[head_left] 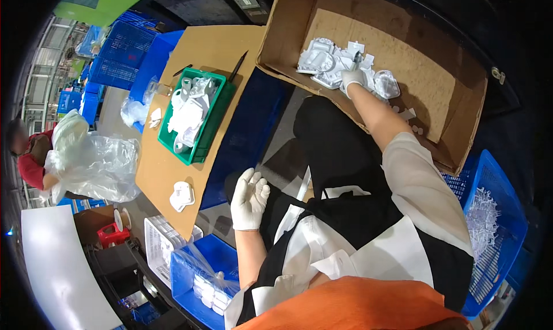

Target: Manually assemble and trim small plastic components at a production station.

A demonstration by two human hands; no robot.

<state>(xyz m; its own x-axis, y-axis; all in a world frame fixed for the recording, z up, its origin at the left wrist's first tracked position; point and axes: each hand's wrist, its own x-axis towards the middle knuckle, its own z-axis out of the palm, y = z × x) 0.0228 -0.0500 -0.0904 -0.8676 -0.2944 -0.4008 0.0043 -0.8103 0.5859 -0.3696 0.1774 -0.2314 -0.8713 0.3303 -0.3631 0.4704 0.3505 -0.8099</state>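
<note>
My right hand [352,80], in a white glove, reaches into a large cardboard box [426,59] at the upper right. Its fingers are among a heap of white plastic parts [325,62]; white on white, I cannot make out whether they grip one. A rounded white part [386,84] lies just right of that hand. My left hand [250,200], also gloved, is held palm up near my lap with its fingers loosely bent and nothing visible in it.
Left of the box, a cardboard-topped table [224,48] bears a green crate [201,148] of white parts, a dark pen-like tool [237,66] and a loose white part [182,196]. Blue baskets [489,272] stand around me. Farther left, a person [36,160] handles clear plastic bags.
</note>
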